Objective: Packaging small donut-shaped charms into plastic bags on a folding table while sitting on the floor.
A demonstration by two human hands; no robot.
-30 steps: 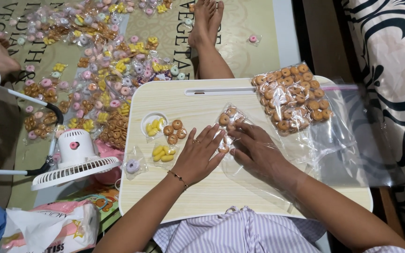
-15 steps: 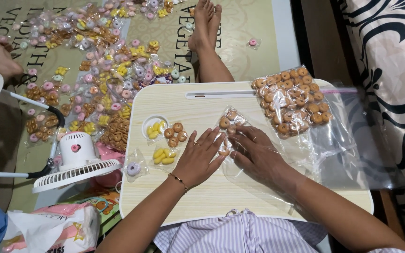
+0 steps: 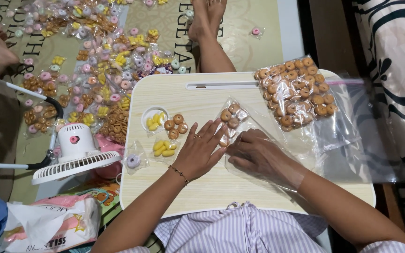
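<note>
Both hands flat on desk: left hand fingers spread, pressing small clear packet (brown rings inside), packet at one o'clock; right hand nearer, fingers curled, pinning its edge.

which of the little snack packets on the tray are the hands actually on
The small clear packet of brown ring snacks, where the left hand and right hand meet. The yellow packet and purple-ring packet lie untouched to the left.
</note>
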